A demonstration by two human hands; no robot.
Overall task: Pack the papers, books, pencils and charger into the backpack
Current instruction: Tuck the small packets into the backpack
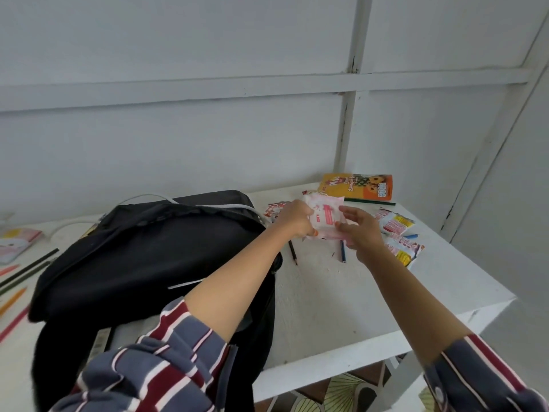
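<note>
Item: pink paper packet [325,217], hanging above table [356,307], just right of black backpack [148,248]. Left hand [297,218] gripping its left edge; right hand [361,230] pinching lower corner. Risk: grip slipping during handover, packet dropping.

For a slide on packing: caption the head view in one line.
Left hand and right hand hold a white and pink packet over the white table, beside the black backpack.

White table [341,307]: black backpack [133,257] centre-left, coloured pencils [26,269] far left, orange packet [356,187] and sachets [398,224] right
</note>
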